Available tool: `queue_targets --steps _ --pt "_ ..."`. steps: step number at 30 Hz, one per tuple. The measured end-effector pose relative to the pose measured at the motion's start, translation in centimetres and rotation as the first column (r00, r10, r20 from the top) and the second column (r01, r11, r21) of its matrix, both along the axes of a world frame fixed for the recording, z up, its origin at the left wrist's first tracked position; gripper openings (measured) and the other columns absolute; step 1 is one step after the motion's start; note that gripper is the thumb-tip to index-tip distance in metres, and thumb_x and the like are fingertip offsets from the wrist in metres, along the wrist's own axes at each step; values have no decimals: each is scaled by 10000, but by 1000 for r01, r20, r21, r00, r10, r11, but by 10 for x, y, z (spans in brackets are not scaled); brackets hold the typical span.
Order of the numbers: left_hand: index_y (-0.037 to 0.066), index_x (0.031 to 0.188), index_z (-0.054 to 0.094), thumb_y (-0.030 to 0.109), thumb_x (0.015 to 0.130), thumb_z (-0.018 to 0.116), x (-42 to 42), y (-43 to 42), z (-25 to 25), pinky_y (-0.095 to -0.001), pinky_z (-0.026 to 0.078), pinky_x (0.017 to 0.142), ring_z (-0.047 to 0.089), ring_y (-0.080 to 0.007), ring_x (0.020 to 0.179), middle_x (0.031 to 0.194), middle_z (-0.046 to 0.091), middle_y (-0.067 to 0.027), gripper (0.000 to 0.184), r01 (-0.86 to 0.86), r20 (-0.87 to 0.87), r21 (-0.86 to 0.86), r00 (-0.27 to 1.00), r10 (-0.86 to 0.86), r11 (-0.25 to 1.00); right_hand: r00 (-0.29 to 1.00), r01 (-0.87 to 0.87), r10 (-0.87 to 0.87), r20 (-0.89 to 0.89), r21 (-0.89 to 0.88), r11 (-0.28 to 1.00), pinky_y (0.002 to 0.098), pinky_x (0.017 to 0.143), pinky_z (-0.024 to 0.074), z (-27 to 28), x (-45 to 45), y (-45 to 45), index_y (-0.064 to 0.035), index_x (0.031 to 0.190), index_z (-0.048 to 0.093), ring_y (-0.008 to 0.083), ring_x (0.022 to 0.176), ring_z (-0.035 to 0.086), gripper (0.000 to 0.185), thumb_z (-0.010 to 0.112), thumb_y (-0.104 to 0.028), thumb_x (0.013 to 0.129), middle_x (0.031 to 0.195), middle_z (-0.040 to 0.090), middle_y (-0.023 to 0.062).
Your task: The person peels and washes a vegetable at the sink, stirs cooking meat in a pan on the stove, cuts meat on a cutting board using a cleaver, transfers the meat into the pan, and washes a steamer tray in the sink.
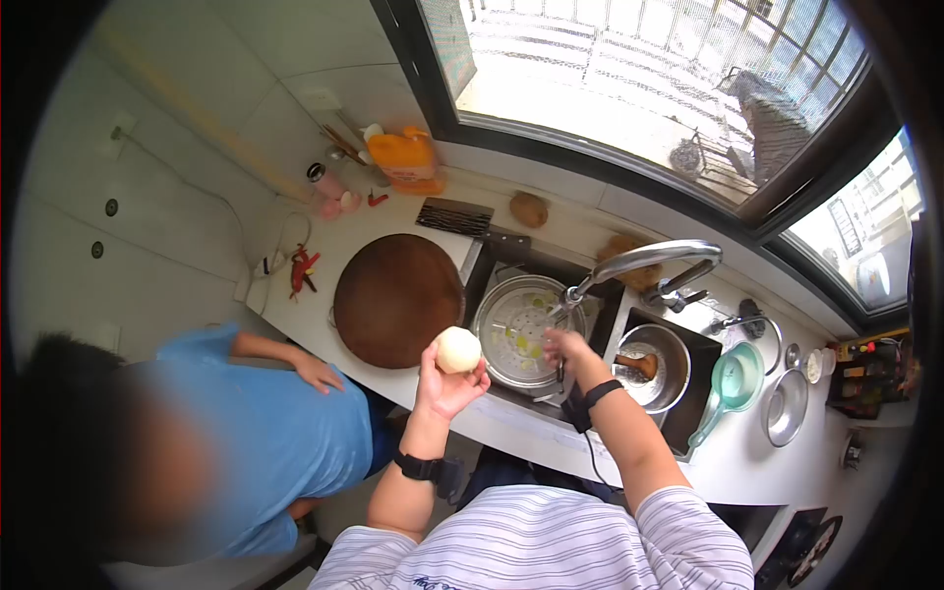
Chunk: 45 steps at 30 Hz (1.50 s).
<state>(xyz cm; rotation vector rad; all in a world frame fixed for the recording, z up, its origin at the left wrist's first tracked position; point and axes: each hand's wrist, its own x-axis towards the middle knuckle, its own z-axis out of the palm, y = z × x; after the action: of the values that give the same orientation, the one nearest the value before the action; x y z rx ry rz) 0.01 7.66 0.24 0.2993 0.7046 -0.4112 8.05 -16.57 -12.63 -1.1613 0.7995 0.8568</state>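
Note:
A pale, round peeled vegetable (458, 349) rests in my left hand (447, 385), whose fingers curl up around it. My right hand (568, 352) is over the right side of a metal strainer basin (484, 339) in the sink, its fingers closed on a small, thin, dark tool that I cannot make out. Green and pale scraps (522, 341) lie in the basin. The curved metal faucet (644, 258) arches above and to the right of my right hand.
A round brown cutting board (398, 300) lies left of the sink, with a cleaver (462, 218) behind it. Right of the basin are a metal pot (678, 366) and a green ladle (737, 379). Another person in a blue shirt (295, 423) stands at the left.

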Motion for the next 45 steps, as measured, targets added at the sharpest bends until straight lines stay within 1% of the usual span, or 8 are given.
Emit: queue_targets --steps 6,17,20,22,24,27,31,45 --pt "228 1128 553 539 768 629 77 -55 -69 -434 408 773 508 -260 958 1101 539 -51 482 98 -202 276 978 -42 956 815 541 -578 -39 409 735 372 773 548 -10 31 -19 -43 1222 467 307 973 637 299 369 -191 981 1228 561 187" --pt "171 1211 493 486 733 713 106 -149 -144 -467 401 903 507 -308 1011 1162 498 -105 613 273 -180 -53 944 -278 961 796 576 -598 88 193 795 404 691 547 20 -54 -113 -109 1226 489 268 831 646 286 406 -174 960 986 644 107" --pt "171 1212 454 386 764 722 92 -121 -123 -499 432 837 525 -317 1024 1137 527 -125 564 148 -147 531 986 -81 834 868 444 -422 263 -26 896 348 537 518 20 -56 -99 -90 1212 492 198 657 618 306 426 -98 913 879 624 88" --pt "86 1214 379 192 746 764 83 -96 -139 -416 461 834 514 -235 1030 1142 486 -112 616 -91 113 943 992 -49 321 892 368 -298 341 -165 915 332 486 498 19 -55 -86 -81 1213 492 182 584 595 309 438 -91 909 823 614 81" --pt "85 1229 369 215 775 744 66 -66 -136 -411 463 835 526 -222 1014 1137 492 -94 603 -253 252 880 966 57 403 940 21 102 326 -352 936 327 453 454 24 -51 -79 -63 1219 476 176 527 562 360 510 -98 862 751 588 81" --pt "197 1188 499 478 804 645 37 -19 -65 -549 391 914 565 -253 1016 1173 515 -42 497 -25 -249 280 963 98 960 971 -15 68 229 -225 974 328 385 393 24 -40 -63 -48 1268 427 169 433 499 461 532 -55 819 690 563 93" --pt "180 1154 524 569 809 557 14 2 -44 -549 342 978 563 -271 1036 1114 538 -52 521 -132 -260 138 951 164 982 964 52 -41 262 -36 998 342 432 416 15 -8 -33 -71 1372 326 193 486 518 623 542 -20 789 795 601 118" --pt "212 1225 374 585 750 676 -11 68 -22 -505 418 961 596 -261 944 1153 459 -78 675 -654 -94 301 704 704 694 858 486 -495 -140 536 690 378 645 545 -13 42 -2 -64 1035 549 232 740 609 163 449 -157 945 929 626 119"
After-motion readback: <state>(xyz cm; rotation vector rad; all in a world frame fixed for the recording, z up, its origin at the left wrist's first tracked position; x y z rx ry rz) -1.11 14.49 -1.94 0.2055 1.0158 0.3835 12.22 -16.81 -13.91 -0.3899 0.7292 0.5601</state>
